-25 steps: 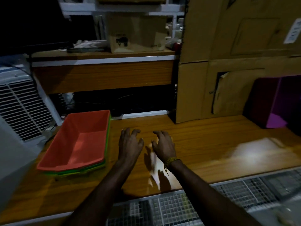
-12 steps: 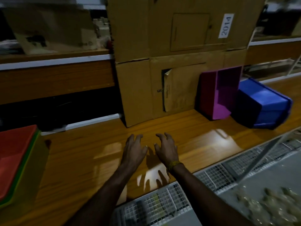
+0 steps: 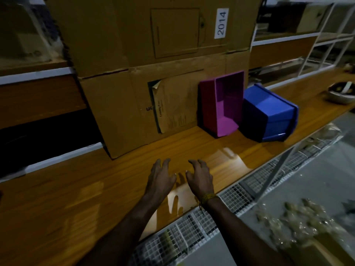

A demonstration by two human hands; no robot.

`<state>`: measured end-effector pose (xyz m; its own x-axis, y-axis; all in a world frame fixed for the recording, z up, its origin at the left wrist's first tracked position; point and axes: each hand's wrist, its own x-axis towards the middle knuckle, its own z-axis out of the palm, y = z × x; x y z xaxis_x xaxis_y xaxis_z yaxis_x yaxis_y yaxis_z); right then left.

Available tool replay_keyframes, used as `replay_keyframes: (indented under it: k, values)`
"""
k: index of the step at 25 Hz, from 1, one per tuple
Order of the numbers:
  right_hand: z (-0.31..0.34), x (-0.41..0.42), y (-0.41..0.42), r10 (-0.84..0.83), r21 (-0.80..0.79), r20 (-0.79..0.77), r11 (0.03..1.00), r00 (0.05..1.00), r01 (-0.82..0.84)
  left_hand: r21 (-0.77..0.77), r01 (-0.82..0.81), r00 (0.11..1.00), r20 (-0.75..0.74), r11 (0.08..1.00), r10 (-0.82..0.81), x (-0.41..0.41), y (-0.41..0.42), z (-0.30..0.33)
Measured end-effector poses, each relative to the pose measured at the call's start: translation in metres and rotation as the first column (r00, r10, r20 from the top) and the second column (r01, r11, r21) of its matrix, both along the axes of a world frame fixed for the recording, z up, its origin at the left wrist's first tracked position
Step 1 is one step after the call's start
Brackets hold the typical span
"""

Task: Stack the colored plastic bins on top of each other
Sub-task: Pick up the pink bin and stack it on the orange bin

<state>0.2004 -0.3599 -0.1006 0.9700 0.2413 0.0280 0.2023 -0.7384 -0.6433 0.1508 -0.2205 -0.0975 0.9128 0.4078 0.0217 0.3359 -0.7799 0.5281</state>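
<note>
A magenta bin stands on end against the cardboard boxes, its open side facing me. Right beside it and touching it, a blue bin lies tipped over with its bottom toward me. Both rest on the wooden table. My left hand and my right hand hover side by side over the table's front part, palms down, fingers spread, holding nothing. They are well short of the two bins. A yellow thread band circles my right wrist.
Tall stacked cardboard boxes, one labelled 2014, stand at the back of the table. A wire mesh panel runs along the table's front edge. A dark bowl sits at the far right. White shelving stands behind it.
The view has swung right: the stacked red and green bins at the left have left the frame, and the magenta and blue bins now sit nearer the centre. My hands stay open over the table.
</note>
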Motion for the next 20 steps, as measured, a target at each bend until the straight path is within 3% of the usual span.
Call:
replay_keyframes:
  k: [13, 20]
  values:
    - [0.016, 0.114, -0.024, -0.051, 0.045, 0.059, 0.998, 0.997, 0.048, -0.038, 0.068, 0.996, 0.067, 0.997, -0.065, 0.123, -0.026, 0.022]
    - [0.029, 0.190, -0.011, -0.115, 0.176, 0.148, 0.980, 0.982, 0.088, -0.082, 0.139, 0.987, 0.091, 0.987, -0.132, 0.198, -0.015, 0.032]
